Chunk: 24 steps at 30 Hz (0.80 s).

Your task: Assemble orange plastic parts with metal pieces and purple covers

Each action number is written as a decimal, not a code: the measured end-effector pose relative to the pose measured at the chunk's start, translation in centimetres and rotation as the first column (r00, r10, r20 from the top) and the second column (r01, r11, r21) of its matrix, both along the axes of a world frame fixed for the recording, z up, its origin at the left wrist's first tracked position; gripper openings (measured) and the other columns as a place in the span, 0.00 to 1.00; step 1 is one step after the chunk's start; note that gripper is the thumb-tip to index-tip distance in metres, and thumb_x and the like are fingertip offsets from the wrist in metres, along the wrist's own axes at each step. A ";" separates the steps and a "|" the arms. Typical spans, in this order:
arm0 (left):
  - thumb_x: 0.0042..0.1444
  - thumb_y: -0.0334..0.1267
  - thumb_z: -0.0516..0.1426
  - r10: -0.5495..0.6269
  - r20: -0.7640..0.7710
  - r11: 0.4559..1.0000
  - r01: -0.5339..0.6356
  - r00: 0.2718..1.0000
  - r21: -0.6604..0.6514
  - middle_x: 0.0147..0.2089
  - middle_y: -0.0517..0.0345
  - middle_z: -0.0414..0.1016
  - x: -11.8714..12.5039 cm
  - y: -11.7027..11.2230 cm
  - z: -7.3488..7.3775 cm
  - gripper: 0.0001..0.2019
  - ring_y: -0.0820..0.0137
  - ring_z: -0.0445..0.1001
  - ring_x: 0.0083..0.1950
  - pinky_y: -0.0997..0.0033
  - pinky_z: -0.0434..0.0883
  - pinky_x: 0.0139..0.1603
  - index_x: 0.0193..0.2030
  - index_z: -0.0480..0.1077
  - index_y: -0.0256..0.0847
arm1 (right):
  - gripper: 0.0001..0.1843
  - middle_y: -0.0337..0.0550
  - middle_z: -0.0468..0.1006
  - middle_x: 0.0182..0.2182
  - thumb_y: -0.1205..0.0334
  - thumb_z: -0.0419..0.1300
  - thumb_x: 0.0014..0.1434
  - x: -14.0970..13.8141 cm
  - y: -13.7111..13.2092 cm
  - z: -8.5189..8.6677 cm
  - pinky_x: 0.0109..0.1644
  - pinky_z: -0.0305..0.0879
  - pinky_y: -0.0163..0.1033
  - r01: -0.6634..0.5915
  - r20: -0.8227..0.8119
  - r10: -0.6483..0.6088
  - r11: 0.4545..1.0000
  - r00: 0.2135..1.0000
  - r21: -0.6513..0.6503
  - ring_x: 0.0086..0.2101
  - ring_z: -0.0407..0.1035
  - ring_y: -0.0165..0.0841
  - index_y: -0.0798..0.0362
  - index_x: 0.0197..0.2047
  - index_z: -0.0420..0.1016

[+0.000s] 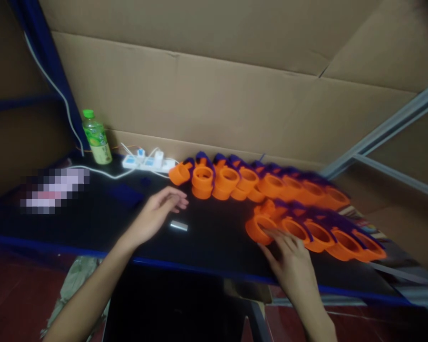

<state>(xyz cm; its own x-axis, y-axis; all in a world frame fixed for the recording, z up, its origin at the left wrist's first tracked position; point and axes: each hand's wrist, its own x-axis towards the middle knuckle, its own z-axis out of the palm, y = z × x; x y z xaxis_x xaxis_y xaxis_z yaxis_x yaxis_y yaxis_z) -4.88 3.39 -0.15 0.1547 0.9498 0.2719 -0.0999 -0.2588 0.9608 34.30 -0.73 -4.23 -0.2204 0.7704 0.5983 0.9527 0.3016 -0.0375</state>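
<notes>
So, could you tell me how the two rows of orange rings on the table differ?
The back row of orange rings runs longer, reaching toward the power strip; the front row of orange rings is shorter and nearer the table's edge. The right hand touches the front row's left end ring, while no hand touches the back row; the left hand hovers open beside a small metal piece. Both rows share orange rings with purple parts.
</notes>
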 end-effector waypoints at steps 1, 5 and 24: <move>0.67 0.50 0.58 -0.007 -0.010 1.000 0.007 1.000 -0.001 0.47 0.47 0.84 -0.2 0.1 0.0 0.16 0.60 0.83 0.48 0.59 0.78 0.46 0.49 0.78 0.41 | 0.23 0.55 0.84 0.42 0.44 0.53 0.69 -0.1 0.0 0.0 0.53 0.71 0.58 -0.001 -0.008 0.001 1.000 1.000 0.005 0.49 0.74 0.52 0.53 0.47 0.79; 0.67 0.51 0.57 -0.060 -0.077 0.998 0.058 0.995 -0.024 0.44 0.47 0.84 -1.0 0.1 0.1 0.17 0.62 0.82 0.43 0.64 0.77 0.38 0.49 0.80 0.41 | 0.19 0.52 0.83 0.37 0.44 0.57 0.68 -1.1 -1.4 0.9 0.46 0.76 0.52 -0.047 -0.143 0.050 0.999 0.988 0.025 0.40 0.78 0.47 0.51 0.42 0.78; 0.65 0.51 0.60 -0.013 0.464 0.941 0.167 0.886 -0.294 0.37 0.43 0.84 -0.1 -0.2 1.2 0.22 0.62 0.83 0.35 0.66 0.78 0.36 0.51 0.76 0.32 | 0.12 0.49 0.78 0.51 0.68 0.70 0.61 -17.0 -0.2 4.1 0.56 0.76 0.44 -0.790 -0.476 0.713 0.610 0.515 0.059 0.52 0.76 0.40 0.48 0.47 0.78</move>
